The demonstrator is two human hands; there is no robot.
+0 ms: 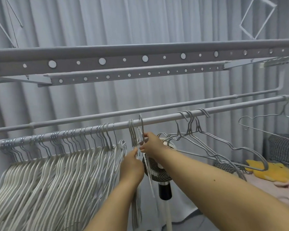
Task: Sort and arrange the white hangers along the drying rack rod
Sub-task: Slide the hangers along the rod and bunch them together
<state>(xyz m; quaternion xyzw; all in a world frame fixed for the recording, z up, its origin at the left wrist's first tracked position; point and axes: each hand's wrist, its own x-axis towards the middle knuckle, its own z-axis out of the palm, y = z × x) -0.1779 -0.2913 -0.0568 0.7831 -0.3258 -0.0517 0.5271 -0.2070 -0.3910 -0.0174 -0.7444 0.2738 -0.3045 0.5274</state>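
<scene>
Hangers point(40, 167) crowd rod point(157, 120); both hands point(132, 164) pinch hanger wires; grey curtain point(107, 22) behind.

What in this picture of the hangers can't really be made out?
- Left hand: its fingertips are turned away among the hangers, so the exact grip is hidden.
- Fan: largely covered by the right hand and its forearm.
- Packed hangers at left: lower ends cut off by the frame edge; too crowded to count.
- Rod: both ends run out of the head view.
- Yellow thing at right: too blurred to identify.
</scene>
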